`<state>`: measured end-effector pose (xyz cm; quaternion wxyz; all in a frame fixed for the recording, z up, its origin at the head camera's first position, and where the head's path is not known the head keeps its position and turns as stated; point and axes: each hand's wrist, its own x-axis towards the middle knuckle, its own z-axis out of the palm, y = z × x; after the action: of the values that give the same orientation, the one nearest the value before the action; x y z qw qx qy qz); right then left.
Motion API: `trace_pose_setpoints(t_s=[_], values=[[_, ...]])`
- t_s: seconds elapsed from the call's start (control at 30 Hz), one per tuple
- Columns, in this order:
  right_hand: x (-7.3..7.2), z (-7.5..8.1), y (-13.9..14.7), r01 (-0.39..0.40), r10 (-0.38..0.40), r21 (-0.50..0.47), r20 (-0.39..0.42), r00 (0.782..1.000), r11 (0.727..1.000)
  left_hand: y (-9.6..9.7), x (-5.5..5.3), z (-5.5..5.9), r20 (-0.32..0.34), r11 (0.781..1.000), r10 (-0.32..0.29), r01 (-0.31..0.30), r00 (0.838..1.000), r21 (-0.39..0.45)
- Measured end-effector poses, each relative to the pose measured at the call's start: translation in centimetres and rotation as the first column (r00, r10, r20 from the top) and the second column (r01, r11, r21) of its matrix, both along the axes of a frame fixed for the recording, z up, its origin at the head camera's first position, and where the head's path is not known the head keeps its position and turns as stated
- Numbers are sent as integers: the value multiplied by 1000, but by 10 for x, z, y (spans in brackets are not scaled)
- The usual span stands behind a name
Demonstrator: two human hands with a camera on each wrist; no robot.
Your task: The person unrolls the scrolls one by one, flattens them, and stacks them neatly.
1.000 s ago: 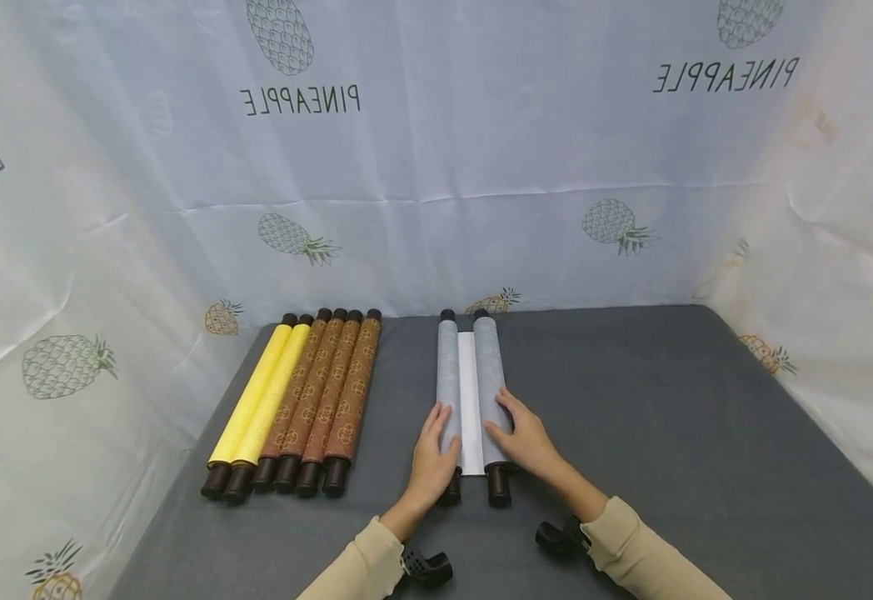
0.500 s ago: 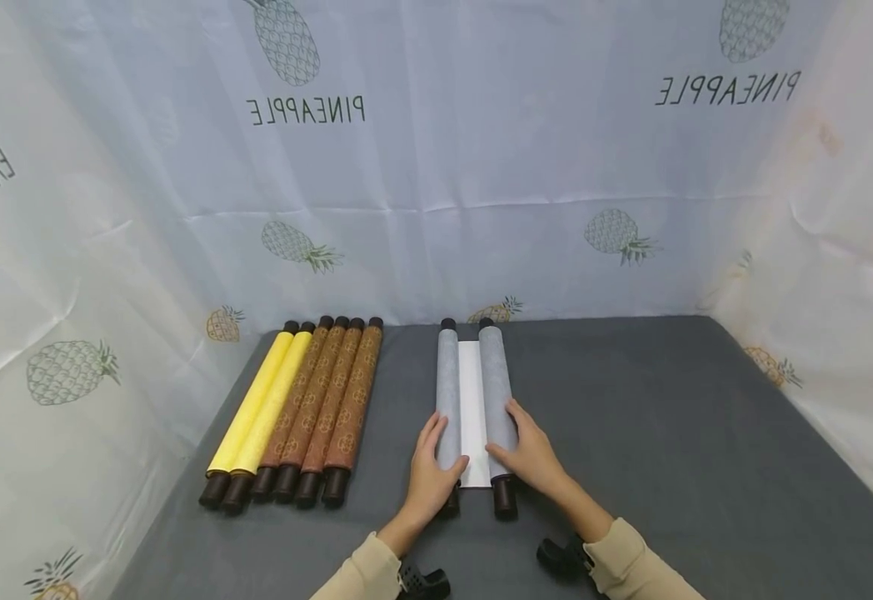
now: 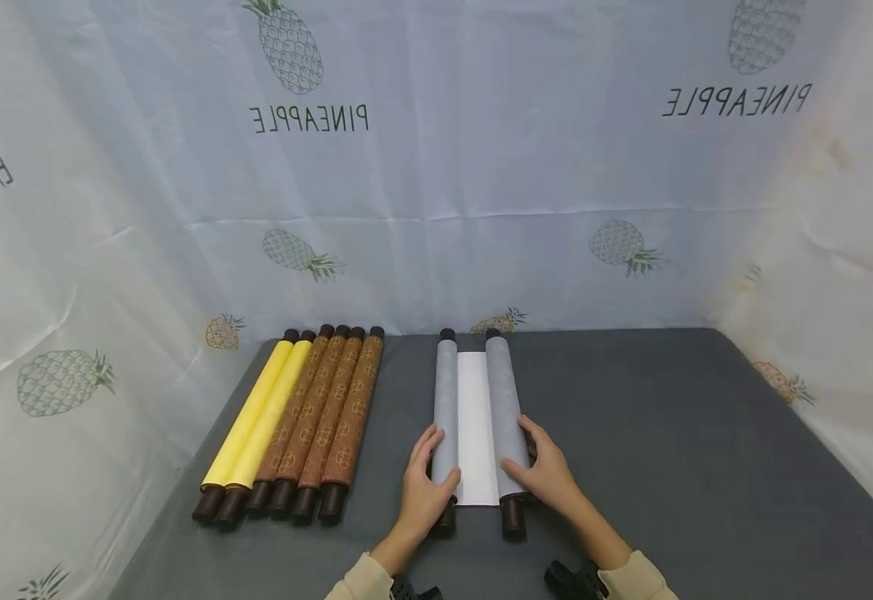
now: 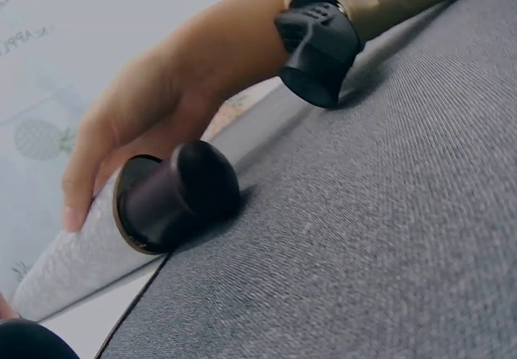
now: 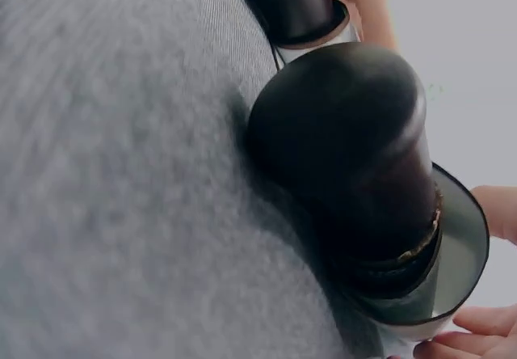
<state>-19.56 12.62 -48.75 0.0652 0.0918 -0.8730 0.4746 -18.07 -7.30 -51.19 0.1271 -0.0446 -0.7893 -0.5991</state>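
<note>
Although it is only partly unrolled, one grey-blue scroll [image 3: 476,421] lies near the middle of the worktop [image 3: 654,450], its length pointing toward the far edge. Parts: left roll [image 3: 446,396], right roll [image 3: 506,408], a white strip [image 3: 476,450] flat between them, and dark end knobs [image 3: 514,518] near and far. Left hand [image 3: 421,496]: clasped over the near half of the left roll, thumb on the inner side, fingers on the outer. Right hand [image 3: 552,477]: likewise clasped over the near half of the right roll, thumb inward. Recent change: over the last second the rolls have drawn apart and the white strip has widened. Judged from this, the unrolling is under way but at an early stage, only a narrow band lying exposed. Further left, well apart from the left hand: two yellow scrolls [image 3: 273,412] and four brown patterned scrolls [image 3: 355,408], rolled up, side by side. Outermost: beige sleeves [image 3: 635,577], a black camera [image 4: 319,60] at each wrist, and a pale pineapple-print backdrop [image 3: 421,167], its lettering reversed.
</note>
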Motion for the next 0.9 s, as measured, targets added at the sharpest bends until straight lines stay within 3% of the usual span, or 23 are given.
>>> trace_pose_setpoints(t_s=[0.37,0.73,0.9], values=[[-1,-1,11,-83,82,-1,-56,995,997,-1,2,-2,-35,992,18,-14,999,122],[-4,1,12,-37,40,43,-64,997,998,-3,0,2,-22,993,26,-23,999,119],[-5,7,14,-33,35,65,-30,999,997,-4,-3,6,-38,999,22,-20,999,36]])
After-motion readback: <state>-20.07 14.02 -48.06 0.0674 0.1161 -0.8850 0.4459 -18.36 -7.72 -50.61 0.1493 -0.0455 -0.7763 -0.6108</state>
